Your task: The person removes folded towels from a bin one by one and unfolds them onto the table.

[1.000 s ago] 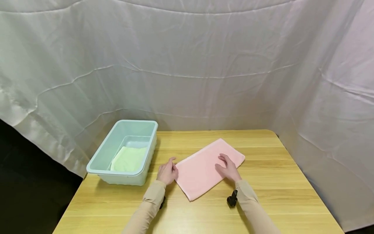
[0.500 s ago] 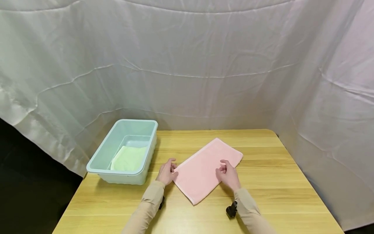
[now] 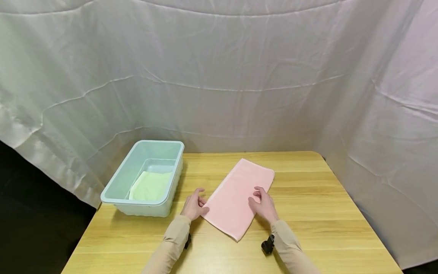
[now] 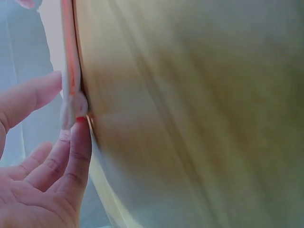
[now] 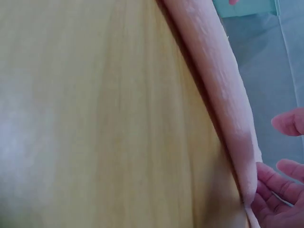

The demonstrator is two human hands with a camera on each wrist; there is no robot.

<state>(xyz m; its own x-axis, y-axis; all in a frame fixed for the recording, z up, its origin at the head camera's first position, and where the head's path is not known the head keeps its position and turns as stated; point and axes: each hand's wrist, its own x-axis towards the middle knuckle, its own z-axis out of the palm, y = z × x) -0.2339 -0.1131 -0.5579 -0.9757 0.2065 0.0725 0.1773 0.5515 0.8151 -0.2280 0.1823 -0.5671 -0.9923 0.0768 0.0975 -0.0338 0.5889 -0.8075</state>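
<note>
A folded pink towel (image 3: 232, 198) lies slanted on the wooden table, its far end towards the back. At its left corner is my left hand (image 3: 194, 205). In the left wrist view, the thumb (image 4: 45, 90) meets the towel's upper face and fairly straight fingertips (image 4: 80, 128) touch the folded edge. My right hand (image 3: 264, 204) is at the towel's right edge, fingers loosely bent. Seen from the right wrist, its fingertips (image 5: 266, 173) touch the edge while the thumb (image 5: 287, 122) stays apart from the towel.
A light blue plastic bin (image 3: 116, 179) stands at the table's left, with a folded pale green cloth (image 3: 150, 185) inside. The wooden table (image 3: 318, 213) has its back edge near a grey curtain (image 3: 239, 76). Small black devices sit at both wrists.
The towel has turned counterclockwise on the table: its far end swung left and its near corner moved right. My right hand has shifted slightly left along with it. The bin stays put.
</note>
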